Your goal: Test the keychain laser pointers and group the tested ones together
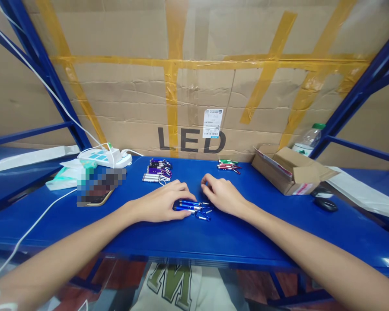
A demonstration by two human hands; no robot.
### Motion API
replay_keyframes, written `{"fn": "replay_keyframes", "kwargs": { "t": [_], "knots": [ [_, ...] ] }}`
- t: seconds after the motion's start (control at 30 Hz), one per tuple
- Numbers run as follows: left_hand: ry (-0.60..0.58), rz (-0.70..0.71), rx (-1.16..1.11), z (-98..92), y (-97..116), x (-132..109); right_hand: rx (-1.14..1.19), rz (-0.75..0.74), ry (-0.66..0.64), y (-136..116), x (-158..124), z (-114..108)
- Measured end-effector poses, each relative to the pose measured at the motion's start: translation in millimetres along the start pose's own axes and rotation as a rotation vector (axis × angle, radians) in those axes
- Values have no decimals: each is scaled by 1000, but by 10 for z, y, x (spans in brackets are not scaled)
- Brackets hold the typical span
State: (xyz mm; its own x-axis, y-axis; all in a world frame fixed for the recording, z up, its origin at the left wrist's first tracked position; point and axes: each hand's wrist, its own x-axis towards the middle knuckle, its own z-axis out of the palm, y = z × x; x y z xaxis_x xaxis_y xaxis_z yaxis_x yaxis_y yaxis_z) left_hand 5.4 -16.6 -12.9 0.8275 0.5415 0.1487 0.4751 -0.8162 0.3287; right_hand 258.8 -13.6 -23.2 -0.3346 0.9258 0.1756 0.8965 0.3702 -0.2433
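Head: slim glossy blue cylinders (190, 207)

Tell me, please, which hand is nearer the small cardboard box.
Right: the right hand lies left of the small box, apart from it; the left hand is farther left, at the blue tubes.

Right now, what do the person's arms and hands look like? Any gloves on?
No gloves: the left hand and right hand are bare. The left forearm and right forearm show no sleeves, watch, bracelet or drawn marks.
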Motion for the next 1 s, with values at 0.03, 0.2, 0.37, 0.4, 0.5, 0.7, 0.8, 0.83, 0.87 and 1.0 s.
{"fn": "replay_keyframes", "kwargs": {
  "t": [0.03, 0.2, 0.37, 0.4, 0.5, 0.7, 0.8, 0.83, 0.87, 1.0],
  "knots": [
    [8, -2, -2, -6, -7, -2, 18, -9, 3, 4, 0, -1],
    [16, -50, -8, -71, -49, -23, 229, -206, -59, 48, -10, -28],
    [28, -82, 6, -119, -93, -38, 324, -436, -100, 73, -13, -15],
    [31, -80, 6, -120, -96, -38, 323, -459, -109, 74, -13, -5],
    [35, -81, -5, -116, -95, -36, 320, -496, -110, 75, -14, 26],
    [43, -45, -9, -99, -100, -41, 322, -524, -74, 65, -11, 60],
    [42, -36, 7, -97, -100, -43, 327, -520, -76, 38, -15, 59],
    [37, -35, 12, -99, -97, -44, 332, -522, -79, 28, -18, 57],
    [32, -35, 17, -104, -94, -46, 336, -529, -82, 19, -21, 56],
    [24, -44, 4, -163, -81, -66, 347, -514, -76, -3, -34, 51]
  ]
}}
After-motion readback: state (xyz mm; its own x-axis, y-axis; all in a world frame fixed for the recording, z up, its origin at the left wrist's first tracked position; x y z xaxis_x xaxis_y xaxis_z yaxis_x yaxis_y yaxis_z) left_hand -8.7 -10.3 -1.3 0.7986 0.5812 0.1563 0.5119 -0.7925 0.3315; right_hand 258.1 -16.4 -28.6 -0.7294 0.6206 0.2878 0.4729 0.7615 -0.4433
